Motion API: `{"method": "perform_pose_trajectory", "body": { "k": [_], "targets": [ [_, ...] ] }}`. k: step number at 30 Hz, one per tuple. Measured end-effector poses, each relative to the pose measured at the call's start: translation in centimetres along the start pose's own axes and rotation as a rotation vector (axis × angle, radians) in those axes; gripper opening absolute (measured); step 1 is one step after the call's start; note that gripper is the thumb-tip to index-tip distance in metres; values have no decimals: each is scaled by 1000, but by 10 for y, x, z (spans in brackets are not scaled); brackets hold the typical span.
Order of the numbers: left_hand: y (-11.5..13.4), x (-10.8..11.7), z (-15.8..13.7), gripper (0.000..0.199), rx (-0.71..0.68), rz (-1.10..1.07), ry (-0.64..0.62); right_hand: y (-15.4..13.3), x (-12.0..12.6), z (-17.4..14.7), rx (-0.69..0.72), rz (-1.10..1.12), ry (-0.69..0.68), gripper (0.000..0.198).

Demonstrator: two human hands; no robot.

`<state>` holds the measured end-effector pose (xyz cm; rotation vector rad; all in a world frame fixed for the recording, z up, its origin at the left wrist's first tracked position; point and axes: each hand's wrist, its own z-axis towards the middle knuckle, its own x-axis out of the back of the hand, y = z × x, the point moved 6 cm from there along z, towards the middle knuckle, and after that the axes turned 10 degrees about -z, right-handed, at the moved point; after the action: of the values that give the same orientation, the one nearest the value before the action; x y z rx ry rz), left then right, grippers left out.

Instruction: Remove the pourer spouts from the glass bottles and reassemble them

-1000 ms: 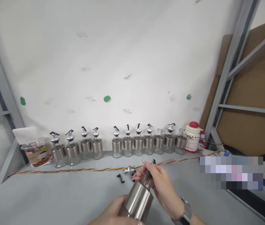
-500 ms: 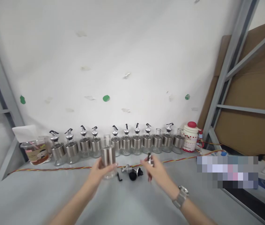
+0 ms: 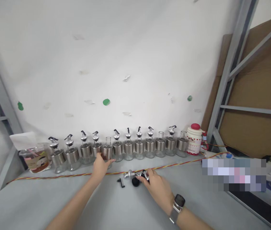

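My left hand [image 3: 100, 166] is closed around the lower part of an open-necked oil bottle [image 3: 108, 151], glass with a steel sleeve. It stands upright in a gap in the row of similar bottles. My right hand [image 3: 158, 189], with a watch on the wrist, is low over the table, fingers pinched on a silver-and-black pour spout [image 3: 146, 175]. Close beside these fingertips lie another silver pour spout [image 3: 129, 174], a round black piece [image 3: 135, 182] and a small bent black part [image 3: 121, 183]. The fingers partly hide the small parts.
Several spouted bottles [image 3: 129, 148] line the white wall; two others [image 3: 161, 145] have bare necks. A cream jar with a red lid [image 3: 193, 140] stands at right, a plastic tub [image 3: 36, 159] at left. A twisted red-yellow cord [image 3: 78, 175] crosses the grey table [image 3: 116, 210].
My left hand has carried the bottle back and slightly left into the row's gap. My right hand has lowered toward the small parts on the table with the pour spout.
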<state>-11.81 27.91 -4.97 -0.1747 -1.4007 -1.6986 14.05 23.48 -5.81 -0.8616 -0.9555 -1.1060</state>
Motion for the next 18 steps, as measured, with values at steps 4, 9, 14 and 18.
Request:
{"method": "perform_pose_trajectory", "body": {
  "k": [4, 9, 14, 18],
  "targets": [
    [7, 5, -4, 49, -101, 170, 43, -1, 3, 0, 29, -6, 30, 37],
    [11, 12, -8, 43, -189, 285, 68, -4, 2, 0, 67, -14, 28, 38],
    [7, 54, -4, 45, -253, 243, 178, -4, 12, -2, 73, -8, 82, 38],
    [-22, 134, 10, 51, -105, 199, 598, -12, 25, -9, 119, 64, 162, 35]
  ]
}}
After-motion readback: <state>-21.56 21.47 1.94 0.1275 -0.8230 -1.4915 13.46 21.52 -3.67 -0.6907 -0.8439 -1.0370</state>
